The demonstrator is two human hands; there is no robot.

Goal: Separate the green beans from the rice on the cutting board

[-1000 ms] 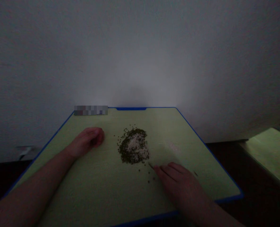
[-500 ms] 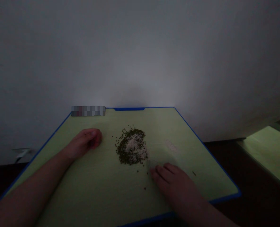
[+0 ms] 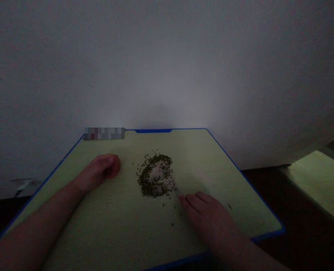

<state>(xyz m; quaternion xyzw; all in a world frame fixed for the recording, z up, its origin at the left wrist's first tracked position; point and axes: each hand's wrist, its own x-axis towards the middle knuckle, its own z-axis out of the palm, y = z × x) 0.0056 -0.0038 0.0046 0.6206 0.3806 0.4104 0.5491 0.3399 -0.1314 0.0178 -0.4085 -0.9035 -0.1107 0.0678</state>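
A loose pile of small green beans mixed with pale, rice-like grains [image 3: 157, 176] lies in the middle of the pale table [image 3: 110, 226]. My right hand [image 3: 202, 207] rests on the table at the pile's near right, fingers pinched together. From its fingertips a thin, tweezers-like tool [image 3: 177, 192] points at the pile's edge; most of it is hidden by the hand. Left of the pile, apart from it, my left hand [image 3: 103, 167] lies on the table in a loose fist, and nothing shows in it. Further right is a thin patch of pale grains [image 3: 203, 175].
Several stray beans [image 3: 172, 224] lie in front of the pile. A small dark sliver [image 3: 229, 206] is right of my right hand. A blurred flat object [image 3: 104, 133] sits at the back left corner. Behind the table stands a wall [image 3: 167, 67]; another table [image 3: 319, 177] is at right.
My right hand has shifted slightly up toward the pile, and the thin tool's tip shows more clearly at the pile's edge. My left hand stays in place. The view has moved slightly.
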